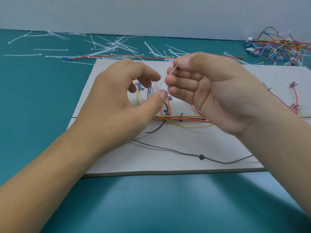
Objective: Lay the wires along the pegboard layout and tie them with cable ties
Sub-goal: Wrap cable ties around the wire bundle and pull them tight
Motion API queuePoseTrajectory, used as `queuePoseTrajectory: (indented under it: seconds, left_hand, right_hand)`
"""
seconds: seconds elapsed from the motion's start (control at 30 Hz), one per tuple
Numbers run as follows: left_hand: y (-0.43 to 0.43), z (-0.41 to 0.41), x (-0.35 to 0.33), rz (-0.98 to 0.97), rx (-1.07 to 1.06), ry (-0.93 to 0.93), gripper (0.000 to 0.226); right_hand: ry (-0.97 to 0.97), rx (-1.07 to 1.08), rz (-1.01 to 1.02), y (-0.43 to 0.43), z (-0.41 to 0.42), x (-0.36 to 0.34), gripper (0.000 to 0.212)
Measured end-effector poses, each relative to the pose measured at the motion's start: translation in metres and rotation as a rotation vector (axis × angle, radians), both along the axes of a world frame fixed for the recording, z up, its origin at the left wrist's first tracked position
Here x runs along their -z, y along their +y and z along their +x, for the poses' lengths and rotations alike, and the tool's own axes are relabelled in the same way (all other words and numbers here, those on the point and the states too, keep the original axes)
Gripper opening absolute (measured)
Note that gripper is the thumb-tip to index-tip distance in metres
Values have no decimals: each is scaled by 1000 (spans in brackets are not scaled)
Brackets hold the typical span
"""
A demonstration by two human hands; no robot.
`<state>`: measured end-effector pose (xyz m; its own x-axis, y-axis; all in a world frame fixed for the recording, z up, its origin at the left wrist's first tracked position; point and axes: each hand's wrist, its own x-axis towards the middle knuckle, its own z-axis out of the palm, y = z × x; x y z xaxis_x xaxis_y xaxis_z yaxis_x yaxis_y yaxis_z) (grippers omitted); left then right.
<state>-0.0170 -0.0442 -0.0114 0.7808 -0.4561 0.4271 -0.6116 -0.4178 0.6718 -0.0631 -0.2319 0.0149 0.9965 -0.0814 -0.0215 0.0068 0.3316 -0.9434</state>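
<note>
Step, judged: cinching a tie (172, 70), mid-frame | your right hand (207, 91) pinches its tail, fingers curled, to pull it through | your left hand (121, 91) curls over the wires (183, 117), thumb at the tie's head to brace it; a full pinch, cannot tell | wires on the board (168, 162), centre | spares (109, 46) upper left.

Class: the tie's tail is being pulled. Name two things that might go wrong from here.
1. The right hand pinches the cable tie by its thin tail; the grip may slip.
2. The grey wire and yellow wire lie loose on the board, away from the tie; it may close without them.
</note>
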Motion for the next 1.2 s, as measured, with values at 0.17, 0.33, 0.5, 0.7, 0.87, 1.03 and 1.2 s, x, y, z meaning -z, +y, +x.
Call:
queuePoseTrajectory:
  seconds: [0.17, 0.33, 0.5, 0.7, 0.87, 1.03, 1.2]
  left_hand:
    - [2, 1, -2, -30, 49, -42, 6]
    - [4, 1, -3, -39, 123, -74, 9]
    - [5, 0, -1, -21, 164, -85, 6]
    - [5, 1, 0, -58, 168, -96, 3]
    - [5, 1, -1, -58, 167, -105, 4]
    - [5, 1, -1, -59, 169, -114, 6]
    - [6, 3, 0, -66, 168, -104, 5]
  right_hand:
    - [4, -13, 68, -1, -11, 15, 13]
    - [80, 37, -49, -6, -16, 19, 9]
    - [99, 26, -90, -4, -20, 18, 10]
    - [83, 46, -93, -3, -25, 11, 11]
    - [50, 89, -110, 1, -28, 12, 10]
    - [40, 107, -118, 2, -28, 10, 11]
    - [29, 110, -135, 4, -29, 8, 12]
